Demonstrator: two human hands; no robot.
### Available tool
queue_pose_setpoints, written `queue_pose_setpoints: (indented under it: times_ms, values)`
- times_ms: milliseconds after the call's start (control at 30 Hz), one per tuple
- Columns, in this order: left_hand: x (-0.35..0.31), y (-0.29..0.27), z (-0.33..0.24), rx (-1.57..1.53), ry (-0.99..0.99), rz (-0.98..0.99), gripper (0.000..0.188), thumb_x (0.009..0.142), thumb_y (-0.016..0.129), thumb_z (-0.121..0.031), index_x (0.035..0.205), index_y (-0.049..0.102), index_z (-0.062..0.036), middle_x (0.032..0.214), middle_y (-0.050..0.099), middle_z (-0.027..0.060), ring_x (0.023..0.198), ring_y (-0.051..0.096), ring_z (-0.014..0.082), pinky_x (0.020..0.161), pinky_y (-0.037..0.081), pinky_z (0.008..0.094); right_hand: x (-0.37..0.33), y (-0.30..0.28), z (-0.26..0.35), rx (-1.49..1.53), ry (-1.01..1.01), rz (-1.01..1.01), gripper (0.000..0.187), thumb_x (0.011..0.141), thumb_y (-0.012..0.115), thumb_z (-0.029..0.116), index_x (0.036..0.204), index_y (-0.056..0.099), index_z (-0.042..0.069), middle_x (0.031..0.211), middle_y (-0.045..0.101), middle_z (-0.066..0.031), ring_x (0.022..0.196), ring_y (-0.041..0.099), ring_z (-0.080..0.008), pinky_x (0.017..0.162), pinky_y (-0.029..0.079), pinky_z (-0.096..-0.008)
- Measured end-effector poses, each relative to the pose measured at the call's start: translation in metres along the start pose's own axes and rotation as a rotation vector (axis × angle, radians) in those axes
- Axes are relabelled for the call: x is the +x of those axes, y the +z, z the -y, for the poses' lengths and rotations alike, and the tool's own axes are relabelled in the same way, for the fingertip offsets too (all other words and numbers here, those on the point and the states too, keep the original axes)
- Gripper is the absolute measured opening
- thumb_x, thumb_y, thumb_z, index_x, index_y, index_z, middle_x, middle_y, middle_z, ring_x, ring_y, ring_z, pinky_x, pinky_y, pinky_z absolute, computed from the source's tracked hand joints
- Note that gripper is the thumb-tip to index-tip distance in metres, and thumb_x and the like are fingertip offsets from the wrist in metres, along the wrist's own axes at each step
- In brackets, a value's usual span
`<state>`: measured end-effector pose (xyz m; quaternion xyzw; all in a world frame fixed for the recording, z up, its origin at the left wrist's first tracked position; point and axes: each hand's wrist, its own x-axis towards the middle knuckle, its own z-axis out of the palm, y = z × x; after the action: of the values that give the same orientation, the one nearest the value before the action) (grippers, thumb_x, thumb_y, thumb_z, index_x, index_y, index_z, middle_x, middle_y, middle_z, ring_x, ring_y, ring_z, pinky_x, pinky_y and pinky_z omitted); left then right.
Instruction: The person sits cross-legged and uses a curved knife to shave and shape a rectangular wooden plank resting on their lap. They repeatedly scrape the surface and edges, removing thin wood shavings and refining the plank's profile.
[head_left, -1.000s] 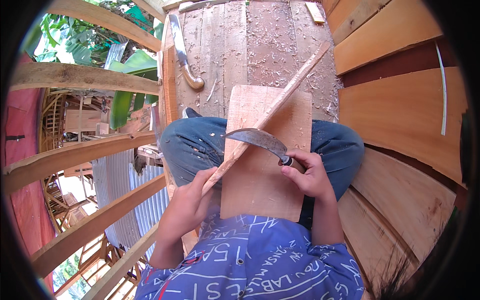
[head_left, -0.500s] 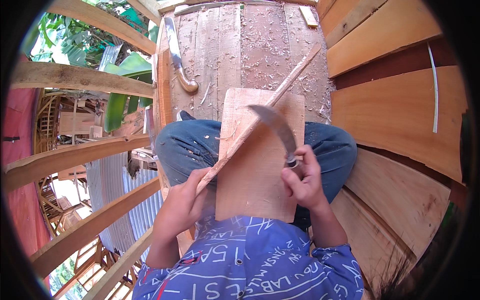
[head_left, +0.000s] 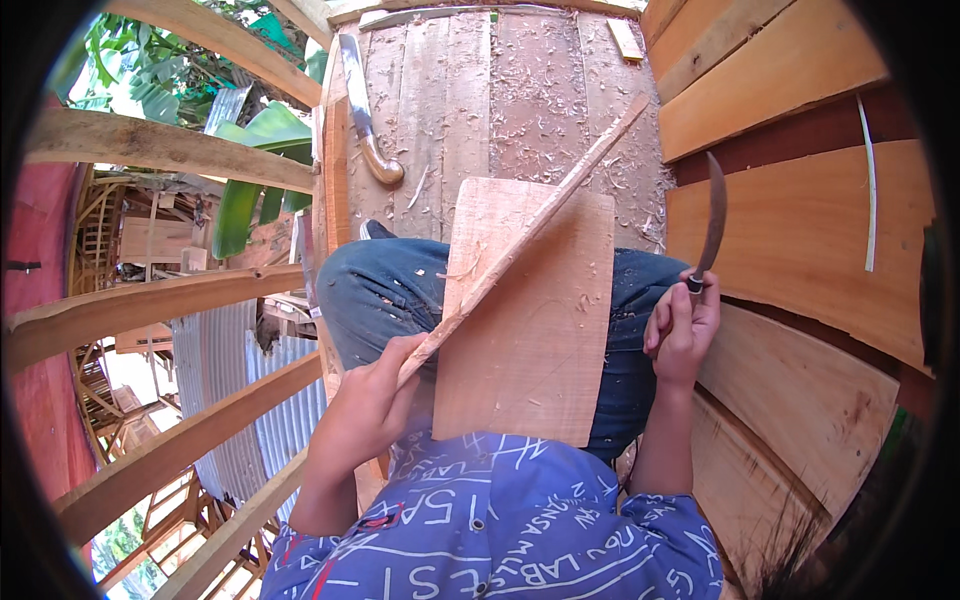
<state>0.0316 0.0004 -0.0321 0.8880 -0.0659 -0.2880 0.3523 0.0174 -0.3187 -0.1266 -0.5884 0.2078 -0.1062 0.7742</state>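
My left hand point(head_left: 374, 402) is closed round the near end of a long, thin wooden stick point(head_left: 540, 222). The stick slants away to the far right, crossing over a flat wooden board point(head_left: 530, 340) that rests on my lap. To the right of the board, my right hand point(head_left: 684, 325) grips a sickle-like curved knife point(head_left: 714, 215) by its handle. Its dark blade points up and away, apart from the stick. A few pale shavings cling to the board's left edge, beside the stick.
A machete point(head_left: 368, 125) with a curved handle lies on the plank floor point(head_left: 445, 100) at the far left. Shavings litter the floor, and a small wood block point(head_left: 625, 40) lies far right. Wooden rails point(head_left: 160, 295) run along the left; a plank wall point(head_left: 790, 205) stands on the right.
My right hand has swung the curved knife off the stick, out to the right past the board's edge. The left hand still holds the stick in nearly the same place.
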Motion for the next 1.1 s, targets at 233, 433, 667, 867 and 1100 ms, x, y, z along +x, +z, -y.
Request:
queue_pose_setpoints:
  times_ms: [233,433,667,867,1100]
  values:
    - [-0.001,0.001,-0.009,0.018,-0.046,0.013,0.037,0.088,0.055,-0.001,0.124,0.051,-0.0053,0.087,0.066,0.0221,0.086,0.065,0.0437,0.071,0.050,0.0398,-0.049,0.049,0.005,0.095,0.455,0.683,0.022,0.093,0.062,0.008,0.111,0.052,0.000,0.073,0.056,-0.0018,0.046,0.048,-0.0043,0.040,0.037,-0.0195]
    - [-0.001,0.003,-0.009,0.036,-0.032,0.007,0.037,0.087,0.055,-0.002,0.124,0.050,-0.0055,0.087,0.065,0.0236,0.086,0.063,0.0455,0.071,0.050,0.0409,-0.044,0.052,-0.008,-0.103,0.210,0.598,0.027,0.086,0.070,0.005,0.110,0.063,-0.003,0.082,0.066,-0.0043,0.058,0.056,-0.0048,0.051,0.044,-0.0198]
    - [-0.004,0.006,-0.009,0.042,0.017,-0.025,0.038,0.087,0.055,-0.002,0.124,0.050,-0.0046,0.085,0.064,0.0238,0.084,0.063,0.0456,0.070,0.050,0.0416,-0.048,0.047,-0.004,-0.270,0.079,0.514,0.029,0.079,0.076,0.003,0.106,0.068,-0.005,0.092,0.072,-0.0079,0.080,0.066,-0.0099,0.073,0.052,-0.0237]
    - [-0.001,0.001,-0.008,0.036,0.000,0.013,0.036,0.087,0.056,-0.002,0.123,0.051,-0.0032,0.086,0.064,0.0234,0.084,0.064,0.0440,0.070,0.050,0.0410,-0.050,0.052,-0.006,-0.359,-0.061,0.479,0.030,0.080,0.076,0.005,0.108,0.068,-0.004,0.093,0.072,-0.0096,0.083,0.066,-0.0107,0.074,0.052,-0.0256]
    - [0.000,-0.001,0.003,0.024,0.039,0.000,0.036,0.088,0.056,-0.002,0.123,0.051,-0.0036,0.083,0.064,0.0232,0.081,0.065,0.0425,0.068,0.049,0.0410,-0.064,0.050,-0.025,-0.091,0.053,0.403,0.035,0.081,0.074,0.002,0.113,0.057,0.000,0.090,0.064,-0.0057,0.080,0.062,-0.0087,0.071,0.048,-0.0228]
